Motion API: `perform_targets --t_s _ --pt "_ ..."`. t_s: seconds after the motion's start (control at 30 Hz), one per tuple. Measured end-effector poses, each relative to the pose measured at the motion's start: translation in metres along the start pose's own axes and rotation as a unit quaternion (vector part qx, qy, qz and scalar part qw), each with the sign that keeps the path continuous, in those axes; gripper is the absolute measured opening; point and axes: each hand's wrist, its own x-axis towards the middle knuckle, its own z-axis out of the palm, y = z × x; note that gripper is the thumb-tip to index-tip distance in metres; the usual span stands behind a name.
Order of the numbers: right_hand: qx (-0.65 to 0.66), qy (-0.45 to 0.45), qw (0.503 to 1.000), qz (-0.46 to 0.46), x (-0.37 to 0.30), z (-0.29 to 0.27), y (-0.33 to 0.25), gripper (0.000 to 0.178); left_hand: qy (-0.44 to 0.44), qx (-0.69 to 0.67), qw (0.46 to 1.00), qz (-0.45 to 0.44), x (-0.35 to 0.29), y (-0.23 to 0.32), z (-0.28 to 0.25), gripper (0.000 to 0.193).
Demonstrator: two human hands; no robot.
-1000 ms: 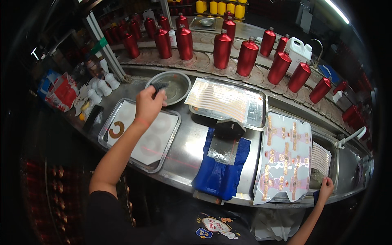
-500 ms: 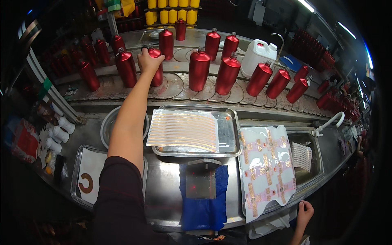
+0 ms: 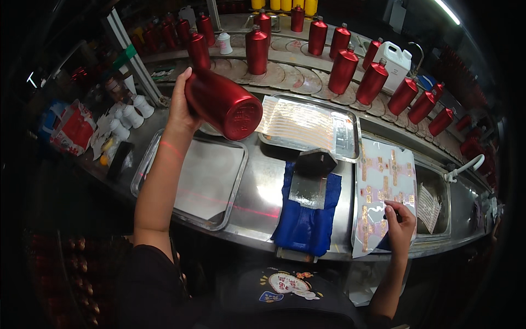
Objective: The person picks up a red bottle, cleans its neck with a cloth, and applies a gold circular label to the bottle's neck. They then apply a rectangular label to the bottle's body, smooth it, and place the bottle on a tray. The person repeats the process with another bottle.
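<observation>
My left hand (image 3: pixel 182 101) grips a red metallic bottle (image 3: pixel 219 104), lifted off the conveyor and tipped so its round base faces me. The bottle's neck is hidden from view. Over a sheet of gold and pink decals (image 3: pixel 388 170) at the right, my right hand (image 3: pixel 401 219) is closed with thumb and fingertips together. Something small and dark shows by its fingers, too unclear to name. Between the hands, a blue cloth (image 3: pixel 304 230) lies under a metal plate (image 3: pixel 308 190), and a dark block (image 3: pixel 316 162) stands at the plate's far end.
Several red bottles (image 3: pixel 342 71) stand along the curved conveyor (image 3: pixel 296 81). A tray (image 3: pixel 350 134) holds a sheet of gold-striped strips (image 3: pixel 296 122). Another tray (image 3: pixel 236 189) with white paper sits at left. Further right are a sink (image 3: pixel 446 219), a tap (image 3: pixel 466 166) and a white jug (image 3: pixel 392 66).
My left hand has lifted the red bottle from the conveyor, brought it nearer and tipped it. My right hand has moved up from the bench's front edge to over the decal sheet. The view has shifted.
</observation>
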Motion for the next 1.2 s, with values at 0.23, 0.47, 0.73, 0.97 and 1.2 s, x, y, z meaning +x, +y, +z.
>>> perform_targets --t_s 0.23,0.47,0.73,0.97,1.2 --pt "0.053 -0.165 0.985 0.012 0.000 0.067 -0.069 0.016 0.083 0.014 0.996 -0.042 -0.050 0.008 -0.013 0.035" --pt "-0.022 -0.236 0.970 -0.052 -0.009 0.101 -0.110 0.021 0.020 0.315 0.941 0.125 -0.101 -0.036 0.023 0.045" --pt "-0.101 -0.226 0.952 -0.183 -0.018 0.171 -0.112 0.066 0.032 0.568 0.762 0.310 -0.135 -0.103 0.064 0.065" --pt "-0.060 -0.228 0.951 -0.199 -0.009 0.196 -0.112 0.070 -0.018 0.532 0.812 0.240 -0.189 -0.117 0.075 0.092" --pt "0.148 -0.350 0.925 -0.010 0.037 0.199 -0.089 0.097 -0.051 0.351 0.934 0.048 -0.244 -0.091 0.053 0.072"
